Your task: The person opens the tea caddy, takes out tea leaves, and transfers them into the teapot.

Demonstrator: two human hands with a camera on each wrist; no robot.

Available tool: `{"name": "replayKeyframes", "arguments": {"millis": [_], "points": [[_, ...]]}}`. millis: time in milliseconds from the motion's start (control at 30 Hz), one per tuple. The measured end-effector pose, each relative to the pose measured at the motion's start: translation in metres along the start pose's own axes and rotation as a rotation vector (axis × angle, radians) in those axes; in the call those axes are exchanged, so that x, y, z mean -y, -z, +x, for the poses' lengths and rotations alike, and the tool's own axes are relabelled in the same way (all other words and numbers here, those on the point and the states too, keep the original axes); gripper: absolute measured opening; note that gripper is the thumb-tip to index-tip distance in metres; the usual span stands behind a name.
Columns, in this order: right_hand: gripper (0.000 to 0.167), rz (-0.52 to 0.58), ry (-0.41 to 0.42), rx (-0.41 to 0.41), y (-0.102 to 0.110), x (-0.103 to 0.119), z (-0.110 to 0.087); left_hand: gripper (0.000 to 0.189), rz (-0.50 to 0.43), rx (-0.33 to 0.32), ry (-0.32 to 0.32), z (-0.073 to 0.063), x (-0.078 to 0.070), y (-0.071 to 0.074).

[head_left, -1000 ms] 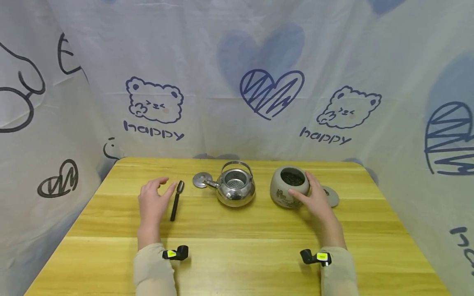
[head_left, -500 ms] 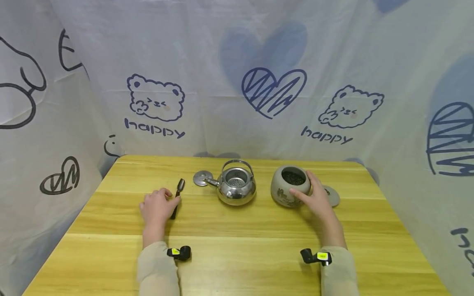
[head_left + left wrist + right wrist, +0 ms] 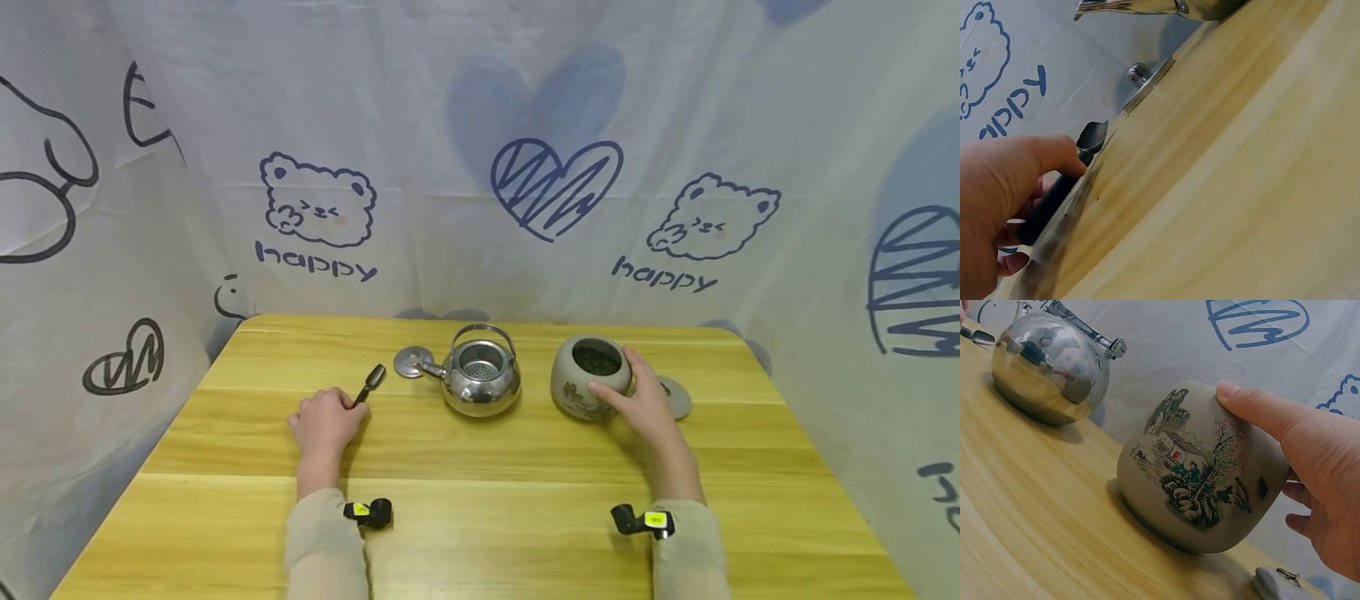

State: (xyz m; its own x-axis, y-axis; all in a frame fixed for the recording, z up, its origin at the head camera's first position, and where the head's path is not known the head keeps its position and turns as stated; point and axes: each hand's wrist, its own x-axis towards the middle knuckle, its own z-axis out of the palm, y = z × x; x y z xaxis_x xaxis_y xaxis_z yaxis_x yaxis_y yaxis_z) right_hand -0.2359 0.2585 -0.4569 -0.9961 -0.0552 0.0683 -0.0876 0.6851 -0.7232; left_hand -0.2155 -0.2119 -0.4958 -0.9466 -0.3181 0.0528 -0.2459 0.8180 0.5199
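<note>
My left hand (image 3: 327, 425) grips the black handle of a small scoop (image 3: 1054, 203) near the table's left side. The scoop's dark metal bowl (image 3: 377, 376) points away toward the back right; in the left wrist view the scoop lies close over the table top. My right hand (image 3: 651, 408) holds the side of a grey ceramic tea jar (image 3: 1191, 469), thumb on the near side and fingers round the right. A landscape is painted on the jar. Dark loose leaves (image 3: 596, 360) show inside its mouth. The jar stands upright on the table.
Between the hands stands a shiny steel teapot (image 3: 482, 390), uncovered, with a perforated strainer (image 3: 480, 368) inside and its handle raised. Its metal lid (image 3: 412, 362) lies by the spout. The jar's grey lid (image 3: 677, 398) lies right of the jar. A printed cloth (image 3: 435, 267) hangs behind the table.
My left hand has come down from beside the scoop and taken hold of its handle. The scoop has turned, its bowl end swinging right. My right hand stays on the jar.
</note>
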Motion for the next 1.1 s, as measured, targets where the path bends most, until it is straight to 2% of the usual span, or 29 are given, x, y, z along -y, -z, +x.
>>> {"name": "replayKeyframes", "arguments": {"millis": [167, 400, 667, 833, 967, 1100], "points": [[0.100, -0.010, -0.001, -0.003, -0.001, -0.003, 0.000, 0.028, -0.061, -0.104, 0.007, 0.000, 0.001, 0.001], [0.101, -0.020, 0.002, -0.006, -0.002, -0.004, 0.001, 0.026, -0.134, -0.231, -0.010, -0.003, -0.009, 0.015], [0.101, -0.018, 0.001, -0.006, -0.001, -0.002, 0.002, 0.025, -0.199, -0.379, -0.109, -0.005, -0.028, 0.029], [0.100, -0.010, 0.000, -0.006, 0.000, -0.001, 0.001, 0.023, -0.221, -0.499, -0.207, -0.007, -0.044, 0.039], [0.100, -0.010, -0.002, -0.005, 0.000, -0.001, 0.001, 0.023, -0.236, -0.544, -0.281, -0.011, -0.059, 0.046], [0.100, -0.011, -0.001, -0.005, 0.000, 0.000, 0.001, 0.018, -0.304, -0.559, -0.350, -0.016, -0.075, 0.050]]}}
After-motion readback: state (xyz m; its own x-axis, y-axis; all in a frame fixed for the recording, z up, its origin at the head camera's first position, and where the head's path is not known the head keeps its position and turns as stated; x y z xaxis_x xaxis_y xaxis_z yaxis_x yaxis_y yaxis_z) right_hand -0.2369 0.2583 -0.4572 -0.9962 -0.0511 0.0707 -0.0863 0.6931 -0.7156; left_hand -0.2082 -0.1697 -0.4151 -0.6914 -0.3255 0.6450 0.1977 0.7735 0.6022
